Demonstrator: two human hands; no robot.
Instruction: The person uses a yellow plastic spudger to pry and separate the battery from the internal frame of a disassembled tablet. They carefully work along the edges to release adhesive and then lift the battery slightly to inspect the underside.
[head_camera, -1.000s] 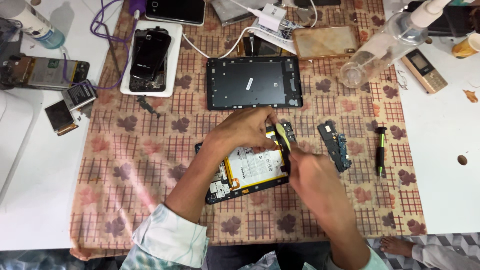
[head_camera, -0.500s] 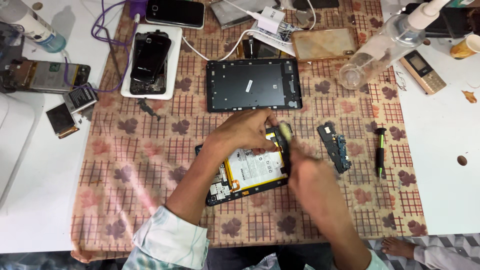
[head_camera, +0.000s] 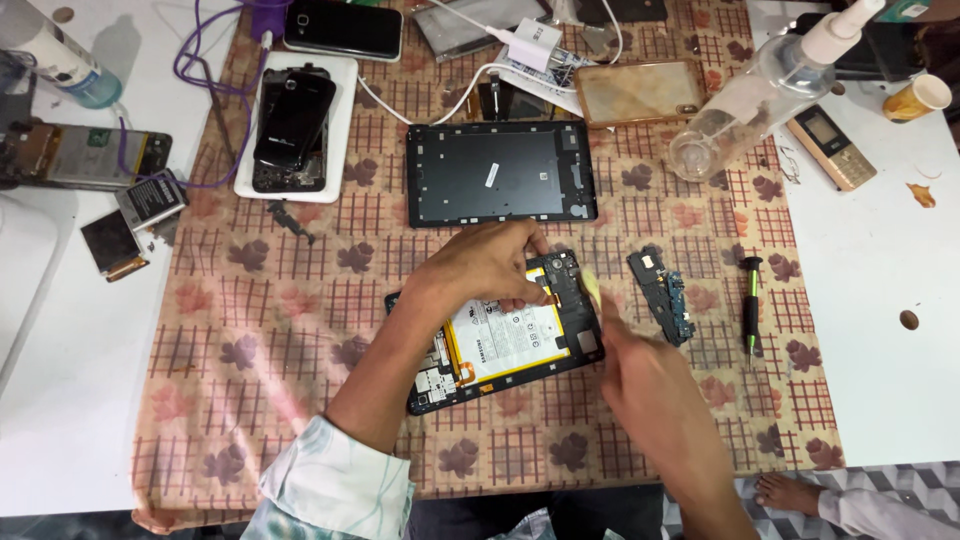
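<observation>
Seen from the head camera, a person works on an opened tablet (head_camera: 505, 335) lying face down on a checked, leaf-patterned cloth (head_camera: 300, 300) near the front edge of a white table (head_camera: 880, 300). The tablet's white battery (head_camera: 510, 335) and green circuit boards are exposed. The left hand (head_camera: 490, 265) rests palm down across the tablet's upper edge, fingers curled and pressing onto the frame. The right hand (head_camera: 645, 375) is blurred just beside the tablet's right edge; it appears to hold a small pale tool (head_camera: 592, 290) whose tip sits at the upper right corner, though the grip itself cannot be made out clearly.

Just beyond the left hand lies the tablet's black back cover (head_camera: 500, 172), inside facing up. To the right of the tablet sits a loose narrow circuit strip (head_camera: 662, 295), and beside that a green-and-black screwdriver (head_camera: 750, 305). A clear plastic squeeze bottle (head_camera: 770, 90) lies tilted at the upper right, near a gold keypad phone (head_camera: 832, 147). At the upper left, a dismantled black phone (head_camera: 290, 125) rests on a white tray (head_camera: 340, 140).
</observation>
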